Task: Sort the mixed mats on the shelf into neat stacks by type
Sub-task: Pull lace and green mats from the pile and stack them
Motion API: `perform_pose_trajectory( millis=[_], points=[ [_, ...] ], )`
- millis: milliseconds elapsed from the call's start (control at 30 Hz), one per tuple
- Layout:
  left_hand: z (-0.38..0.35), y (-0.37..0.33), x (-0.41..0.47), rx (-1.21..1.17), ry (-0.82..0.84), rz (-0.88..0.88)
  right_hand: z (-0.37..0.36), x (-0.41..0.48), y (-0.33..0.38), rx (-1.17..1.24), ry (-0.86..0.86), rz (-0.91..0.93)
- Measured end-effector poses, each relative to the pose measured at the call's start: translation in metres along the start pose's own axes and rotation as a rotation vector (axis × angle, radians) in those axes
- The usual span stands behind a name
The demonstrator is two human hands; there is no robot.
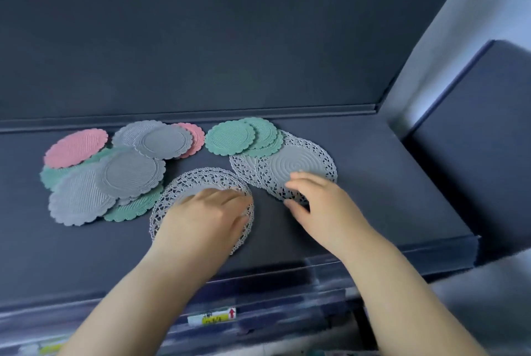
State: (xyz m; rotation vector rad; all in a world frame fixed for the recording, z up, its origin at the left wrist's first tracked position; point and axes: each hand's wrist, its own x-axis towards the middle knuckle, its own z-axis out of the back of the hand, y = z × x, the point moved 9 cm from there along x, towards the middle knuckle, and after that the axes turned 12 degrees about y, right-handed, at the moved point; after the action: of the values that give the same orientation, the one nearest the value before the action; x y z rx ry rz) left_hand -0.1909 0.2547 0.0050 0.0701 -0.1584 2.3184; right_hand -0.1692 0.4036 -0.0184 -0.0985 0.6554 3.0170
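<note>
Head view — left hand point(207, 212) flat on lace mat point(185, 184); right hand point(319, 200) pinches lace stack point(301, 160).

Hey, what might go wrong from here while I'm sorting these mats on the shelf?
The lace mat under your left hand lies close to the front edge of the shelf; sliding it toward you could tip it off. Your right hand pinches the edge of the lace stack, and the green stack overlaps it, so lifting may drag green mats askew. The open lacework could also catch on other mats.
</note>
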Motion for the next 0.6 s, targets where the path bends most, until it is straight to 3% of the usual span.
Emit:
perform_pose_trajectory(
  millis=[267,600],
  points=[
    [-0.015,0.000,-0.018,0.009,0.055,0.214,-0.006,0.011,0.005,-0.174,0.041,0.129],
    [-0.016,0.003,-0.022,-0.027,0.035,0.188,0.015,-0.003,-0.008,-0.088,-0.010,0.006]
  ],
)
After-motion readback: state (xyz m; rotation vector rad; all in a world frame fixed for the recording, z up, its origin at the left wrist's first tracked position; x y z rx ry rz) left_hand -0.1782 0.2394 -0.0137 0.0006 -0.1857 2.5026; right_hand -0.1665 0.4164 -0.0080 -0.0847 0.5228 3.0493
